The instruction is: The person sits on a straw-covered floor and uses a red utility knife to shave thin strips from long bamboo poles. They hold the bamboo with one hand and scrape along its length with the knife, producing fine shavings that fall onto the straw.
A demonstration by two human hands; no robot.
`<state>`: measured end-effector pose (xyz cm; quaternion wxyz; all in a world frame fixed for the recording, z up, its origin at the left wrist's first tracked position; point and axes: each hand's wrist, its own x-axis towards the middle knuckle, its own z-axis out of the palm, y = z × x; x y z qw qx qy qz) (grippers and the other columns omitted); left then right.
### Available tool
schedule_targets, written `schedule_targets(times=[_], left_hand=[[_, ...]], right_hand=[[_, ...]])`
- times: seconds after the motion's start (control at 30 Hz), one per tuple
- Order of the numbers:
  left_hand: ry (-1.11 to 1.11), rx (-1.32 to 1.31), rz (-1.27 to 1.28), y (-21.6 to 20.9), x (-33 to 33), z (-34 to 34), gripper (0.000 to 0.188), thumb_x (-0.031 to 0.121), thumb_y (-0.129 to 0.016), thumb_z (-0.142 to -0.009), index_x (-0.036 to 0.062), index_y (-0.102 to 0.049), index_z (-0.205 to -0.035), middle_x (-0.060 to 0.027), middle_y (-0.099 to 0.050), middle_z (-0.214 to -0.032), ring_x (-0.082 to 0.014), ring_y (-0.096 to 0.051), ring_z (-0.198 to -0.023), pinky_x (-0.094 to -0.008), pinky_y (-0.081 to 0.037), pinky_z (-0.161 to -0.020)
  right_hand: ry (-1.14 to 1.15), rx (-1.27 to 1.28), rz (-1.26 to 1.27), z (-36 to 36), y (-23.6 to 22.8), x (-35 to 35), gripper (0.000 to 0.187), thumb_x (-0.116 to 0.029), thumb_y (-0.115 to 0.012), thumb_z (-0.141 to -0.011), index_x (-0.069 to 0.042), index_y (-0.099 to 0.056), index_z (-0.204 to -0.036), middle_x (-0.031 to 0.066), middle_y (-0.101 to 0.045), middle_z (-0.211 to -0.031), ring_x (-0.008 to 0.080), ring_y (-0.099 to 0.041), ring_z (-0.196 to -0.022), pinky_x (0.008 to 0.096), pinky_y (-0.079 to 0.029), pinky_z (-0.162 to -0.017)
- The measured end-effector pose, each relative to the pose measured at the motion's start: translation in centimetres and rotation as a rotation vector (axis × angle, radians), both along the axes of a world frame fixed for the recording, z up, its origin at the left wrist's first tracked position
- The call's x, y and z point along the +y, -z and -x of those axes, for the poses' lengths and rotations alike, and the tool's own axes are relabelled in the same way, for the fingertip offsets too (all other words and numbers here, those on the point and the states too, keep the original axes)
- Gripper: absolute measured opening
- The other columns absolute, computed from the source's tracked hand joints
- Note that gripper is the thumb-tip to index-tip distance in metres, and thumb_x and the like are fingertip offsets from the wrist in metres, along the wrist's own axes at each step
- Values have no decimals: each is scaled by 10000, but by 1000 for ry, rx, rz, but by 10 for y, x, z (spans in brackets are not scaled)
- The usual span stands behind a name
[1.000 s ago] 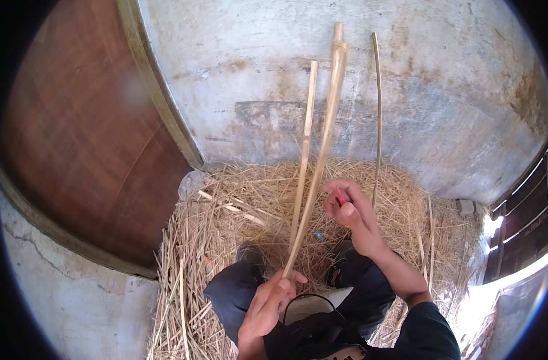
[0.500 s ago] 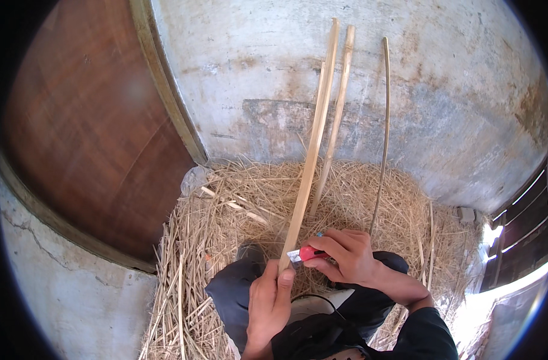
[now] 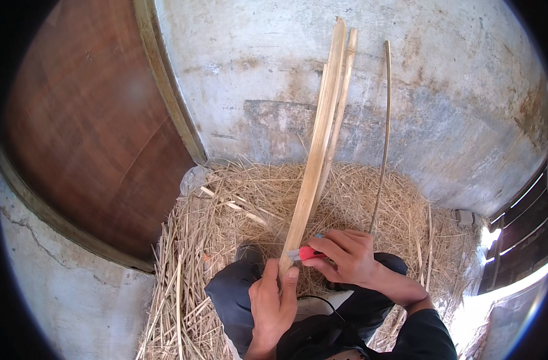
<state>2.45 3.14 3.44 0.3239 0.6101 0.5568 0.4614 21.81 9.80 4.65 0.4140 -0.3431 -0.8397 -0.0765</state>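
Observation:
My left hand [image 3: 274, 303] is closed round the lower end of a long, pale bamboo strip [image 3: 313, 165], its thumb lying along the near end. From there the strip slants up and away toward the wall. In my right hand [image 3: 349, 258] is a red utility knife [image 3: 310, 252], fingers wrapped round the handle. The knife's short blade [image 3: 293, 255] touches the strip's right edge just above my left hand. Part of the handle is hidden inside my right fist.
Two thin poles, one pale [image 3: 346, 84] and one darker [image 3: 387, 120], lean on the stained wall [image 3: 256, 60]. Straw [image 3: 358, 198] covers the ground round my legs. At the left is a brown door panel [image 3: 94, 120]; a slatted opening [image 3: 520, 228] lets light in at the right.
The bamboo strip has turned about its length, showing a broader face. My left hand shifts slightly with it, while the knife stays against the strip's edge.

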Motion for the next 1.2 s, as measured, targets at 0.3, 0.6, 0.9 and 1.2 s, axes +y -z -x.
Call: schedule_targets(times=[0.3,0.6,0.9,1.2], left_hand=[[-18,74,47,-4,-3,2,265,271,-615,-1102,19,-584,-1023,-199,-615,-665,-435,-662,-620,-473,-492,-576],[-40,71,35,12,-9,9,261,264,-623,-1094,23,-578,-1003,-213,-591,-642,-450,-636,-594,-493,-472,-552],[-59,109,47,16,-13,17,263,257,-619,-1091,34,-546,-971,-227,-595,-640,-466,-636,-593,-517,-466,-541],[-76,138,110,34,-37,29,250,232,-627,-1082,23,-552,-967,-185,-561,-612,-390,-594,-528,-450,-441,-519]], right_hand=[[52,-23,-37,-1,-3,-1,355,-404,-861,-841,-136,-749,-1046,-24,-621,-738,149,-655,-587,290,-476,-501],[46,-69,-59,2,6,1,352,-422,-849,-848,-157,-747,-1055,-42,-573,-732,121,-623,-584,277,-437,-508],[30,-74,-93,13,6,5,412,-394,-914,-753,-127,-756,-1024,-29,-604,-704,156,-626,-577,304,-451,-509],[124,-29,-52,3,-8,33,269,-369,-836,-903,-131,-771,-1010,-4,-660,-747,167,-634,-576,318,-471,-506]])
